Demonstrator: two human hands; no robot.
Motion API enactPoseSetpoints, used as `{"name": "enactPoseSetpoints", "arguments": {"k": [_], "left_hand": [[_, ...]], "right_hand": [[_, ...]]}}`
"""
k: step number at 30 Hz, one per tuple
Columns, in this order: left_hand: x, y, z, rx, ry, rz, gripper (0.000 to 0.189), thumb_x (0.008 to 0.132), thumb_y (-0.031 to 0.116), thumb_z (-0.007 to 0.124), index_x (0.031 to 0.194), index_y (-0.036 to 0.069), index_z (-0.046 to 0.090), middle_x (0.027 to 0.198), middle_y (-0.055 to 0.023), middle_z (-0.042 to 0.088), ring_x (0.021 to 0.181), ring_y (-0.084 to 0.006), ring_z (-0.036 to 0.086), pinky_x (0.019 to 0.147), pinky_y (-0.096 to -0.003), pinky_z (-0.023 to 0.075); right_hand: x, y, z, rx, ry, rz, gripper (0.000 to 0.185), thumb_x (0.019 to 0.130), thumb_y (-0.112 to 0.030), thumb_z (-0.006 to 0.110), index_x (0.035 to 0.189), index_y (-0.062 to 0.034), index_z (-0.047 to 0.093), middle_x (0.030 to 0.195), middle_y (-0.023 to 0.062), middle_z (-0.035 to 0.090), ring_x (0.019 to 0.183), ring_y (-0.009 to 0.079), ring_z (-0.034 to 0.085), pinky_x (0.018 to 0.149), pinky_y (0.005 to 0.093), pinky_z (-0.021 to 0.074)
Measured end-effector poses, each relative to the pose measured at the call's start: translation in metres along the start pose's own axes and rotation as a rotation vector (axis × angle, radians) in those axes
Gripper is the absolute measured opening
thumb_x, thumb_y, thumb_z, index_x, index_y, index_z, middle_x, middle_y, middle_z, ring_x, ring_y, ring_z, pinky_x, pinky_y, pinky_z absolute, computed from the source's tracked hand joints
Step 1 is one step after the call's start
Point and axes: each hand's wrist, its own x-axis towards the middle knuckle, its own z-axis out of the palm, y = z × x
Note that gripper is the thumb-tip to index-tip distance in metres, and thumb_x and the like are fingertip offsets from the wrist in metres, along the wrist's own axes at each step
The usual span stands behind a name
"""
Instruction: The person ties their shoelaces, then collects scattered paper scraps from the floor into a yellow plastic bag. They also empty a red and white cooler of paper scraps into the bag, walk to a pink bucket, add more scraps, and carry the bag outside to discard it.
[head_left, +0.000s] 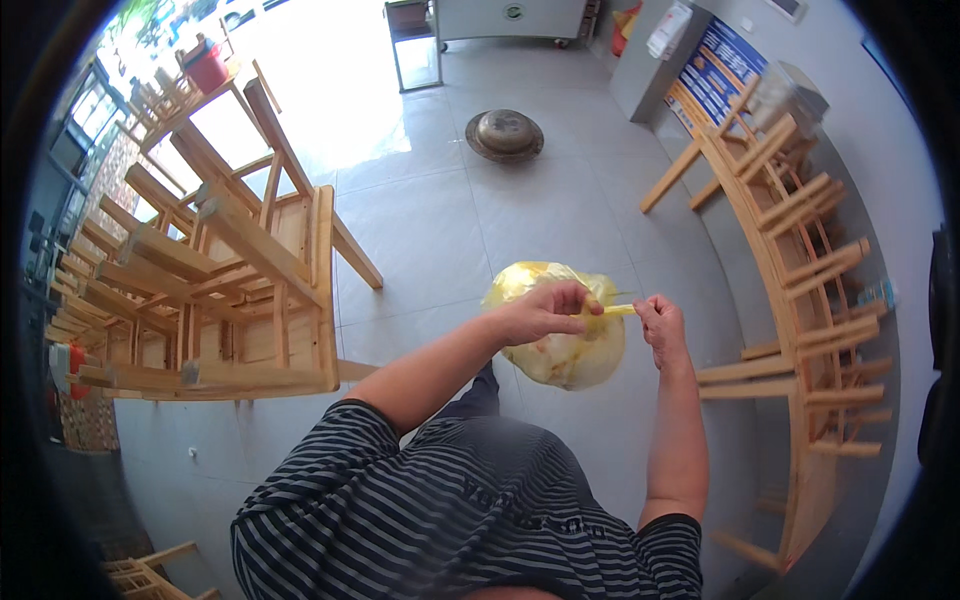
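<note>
A full, translucent yellow plastic bag (566, 364) bulges in front of me, above or on the tiled floor; which of the two I cannot tell. My left hand (551, 309) closes around the gathered top of the bag, with its fingers pointing right. To its right, my right hand (661, 326) pinches the end of a twisted yellow plastic strip (618, 309). This strip is pulled taut between both hands. Pale and brownish contents show blurred through the bag's wall. Part of the bag's top is hidden behind my left hand.
Wooden tables bearing upturned stools flank me, one table (327, 300) left and another (780, 315) right. A round, brimmed metal object (505, 133) lies on the grey floor (405, 225) ahead. Beyond it stand a wheeled cabinet (514, 21) and a small stand (417, 60).
</note>
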Motion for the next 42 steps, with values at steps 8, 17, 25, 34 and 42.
{"name": "enactPoseSetpoints", "arguments": {"k": [8,17,25,34,42], "left_hand": [[0.094,0.071,-0.138,0.714,0.243,-0.166,0.057,0.084,0.025,0.062,0.134,0.01,0.038,0.107,-0.0121,0.058,0.102,-0.0227,0.056,0.089,-0.0354,0.0422],[0.165,0.111,-0.309,1.171,0.729,-0.186,0.026,0.088,0.023,0.049,0.098,0.0,0.055,0.094,-0.0242,0.06,0.093,-0.0413,0.056,0.08,-0.0468,0.0441],[0.198,0.179,-0.432,1.149,1.098,-0.183,0.024,0.092,0.022,0.044,0.098,0.001,0.056,0.094,-0.0232,0.059,0.093,-0.0393,0.055,0.08,-0.0442,0.0428],[0.208,0.235,-0.576,1.059,1.506,-0.151,0.026,0.092,0.025,0.043,0.095,0.002,0.053,0.091,-0.0241,0.059,0.091,-0.0408,0.055,0.077,-0.0448,0.0434],[0.174,0.307,-0.741,0.85,1.51,-0.14,0.023,0.092,0.021,0.041,0.094,0.002,0.055,0.081,-0.0215,0.062,0.082,-0.0365,0.061,0.073,-0.0431,0.0472]], "right_hand": [[0.162,-0.09,0.098,-0.514,-0.278,-0.375,0.019,0.082,-0.019,0.063,0.076,-0.0038,0.054,0.06,0.001,0.051,0.055,0.0106,0.049,0.052,0.0272,0.0413],[0.368,-0.145,0.206,-0.595,-0.467,-0.695,0.019,0.08,-0.018,0.063,0.095,-0.0083,0.059,0.07,0.0073,0.058,0.06,0.0212,0.056,0.057,0.0332,0.0458],[0.548,-0.181,0.306,-0.396,-0.8,-0.844,0.027,0.081,-0.015,0.063,0.107,-0.0096,0.061,0.084,0.0097,0.065,0.063,0.0215,0.062,0.061,0.0324,0.0499],[0.667,-0.223,0.445,-0.499,-0.78,-0.978,0.01,0.081,-0.018,0.061,0.087,-0.0101,0.065,0.079,0.0078,0.067,0.066,0.0255,0.064,0.059,0.0354,0.0505],[0.757,-0.271,0.584,-0.644,-0.715,-1.237,0.006,0.077,-0.015,0.062,0.073,-0.0103,0.06,0.071,0.0073,0.063,0.063,0.0268,0.062,0.056,0.0364,0.0488]]}}
